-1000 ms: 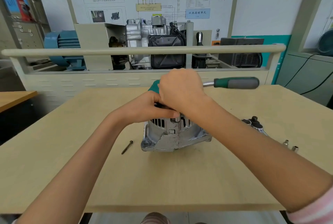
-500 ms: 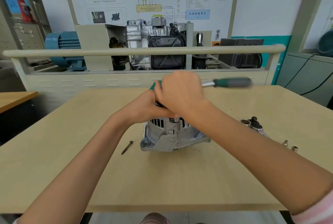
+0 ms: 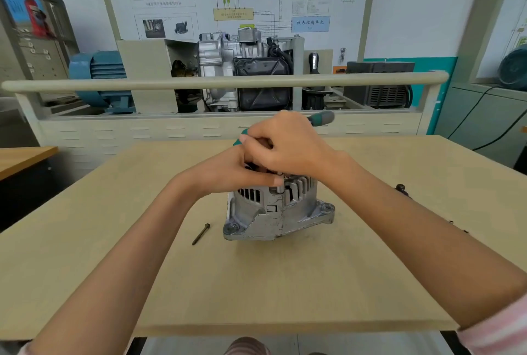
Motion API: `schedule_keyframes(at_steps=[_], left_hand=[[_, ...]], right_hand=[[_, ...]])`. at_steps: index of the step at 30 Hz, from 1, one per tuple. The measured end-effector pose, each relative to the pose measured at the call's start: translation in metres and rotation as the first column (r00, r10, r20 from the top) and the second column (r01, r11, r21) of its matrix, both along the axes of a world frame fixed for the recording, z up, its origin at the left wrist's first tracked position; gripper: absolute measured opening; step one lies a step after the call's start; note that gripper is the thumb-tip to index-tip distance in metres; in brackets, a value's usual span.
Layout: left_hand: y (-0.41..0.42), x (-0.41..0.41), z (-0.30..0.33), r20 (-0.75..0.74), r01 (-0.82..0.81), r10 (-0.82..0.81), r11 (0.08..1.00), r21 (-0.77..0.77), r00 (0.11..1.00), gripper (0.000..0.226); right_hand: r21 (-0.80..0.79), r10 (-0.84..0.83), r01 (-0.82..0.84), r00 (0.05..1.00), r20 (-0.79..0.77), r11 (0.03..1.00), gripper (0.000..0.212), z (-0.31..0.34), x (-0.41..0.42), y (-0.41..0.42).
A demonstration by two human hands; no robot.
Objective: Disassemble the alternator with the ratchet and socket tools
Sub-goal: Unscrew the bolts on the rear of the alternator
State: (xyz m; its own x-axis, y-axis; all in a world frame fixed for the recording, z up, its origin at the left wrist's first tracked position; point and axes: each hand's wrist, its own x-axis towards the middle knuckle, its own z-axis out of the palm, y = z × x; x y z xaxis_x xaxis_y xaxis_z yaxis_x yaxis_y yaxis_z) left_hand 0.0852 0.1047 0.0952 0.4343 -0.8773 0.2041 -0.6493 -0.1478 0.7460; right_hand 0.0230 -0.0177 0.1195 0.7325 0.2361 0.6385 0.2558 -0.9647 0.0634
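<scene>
While a through-bolt is judged to be under removal, the items are held as follows. Alternator (image 3: 278, 210): stood on the table (image 3: 285, 283) near its middle, vented end up, so that the bolt heads can be reached from above. Ratchet (image 3: 320, 118): gripped near its head by the right hand (image 3: 288, 145), fingers curled round it; the green handle is left projecting behind. Socket (image 3: 280, 187): seated upright at the housing rim, steadied by the left hand (image 3: 236, 172), thumb pressed beside it, probably to keep it square. Loose bolt (image 3: 201, 234): laid on the table just left of the housing.
</scene>
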Motion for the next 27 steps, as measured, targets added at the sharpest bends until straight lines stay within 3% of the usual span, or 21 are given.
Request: schedule_keyframes(at_steps=[3,6,8,11,17,20,22,25,27], left_hand=[[0.001,0.001,-0.002,-0.006,0.007,-0.007,0.999,-0.032,1.000,0.020],[-0.001,0.001,-0.008,0.009,-0.050,0.051,0.994,-0.096,0.999,0.012],[-0.003,0.001,-0.011,0.048,-0.091,0.098,0.988,-0.125,0.994,0.029],[-0.004,0.002,-0.012,0.075,-0.108,0.116,0.989,-0.100,0.990,0.036],[0.001,0.001,-0.007,0.037,-0.030,0.032,0.999,-0.035,0.999,0.001],[0.001,0.004,-0.005,0.028,0.008,-0.008,1.000,-0.022,1.000,0.022],[0.002,0.003,-0.003,0.028,0.049,-0.048,0.998,-0.026,0.998,0.017],[0.002,0.003,-0.004,0.023,0.070,-0.069,0.997,-0.013,0.997,0.003],[0.001,0.006,-0.007,0.016,0.032,-0.032,0.999,-0.039,0.999,0.006]], right_hand=[[0.051,0.028,-0.028,1.000,0.002,0.998,0.035,0.000,-0.003,0.002],[-0.098,-0.237,0.241,0.970,0.057,0.965,0.036,-0.004,-0.002,0.012],[-0.128,-0.455,0.464,0.886,0.089,0.877,0.039,-0.006,0.000,0.020],[-0.115,-0.546,0.548,0.836,0.051,0.829,0.038,-0.006,0.003,0.028],[-0.033,-0.396,0.407,0.902,0.170,0.913,0.048,-0.007,0.002,0.014],[0.021,-0.119,0.117,0.988,0.097,0.993,0.043,-0.006,0.000,0.005],[0.106,0.042,-0.047,0.998,0.050,0.993,0.041,-0.004,-0.001,0.002],[0.221,0.138,-0.142,0.990,0.035,0.965,0.040,-0.003,-0.003,0.000],[0.172,0.099,-0.105,0.994,0.045,0.980,0.040,-0.003,-0.006,0.003]])
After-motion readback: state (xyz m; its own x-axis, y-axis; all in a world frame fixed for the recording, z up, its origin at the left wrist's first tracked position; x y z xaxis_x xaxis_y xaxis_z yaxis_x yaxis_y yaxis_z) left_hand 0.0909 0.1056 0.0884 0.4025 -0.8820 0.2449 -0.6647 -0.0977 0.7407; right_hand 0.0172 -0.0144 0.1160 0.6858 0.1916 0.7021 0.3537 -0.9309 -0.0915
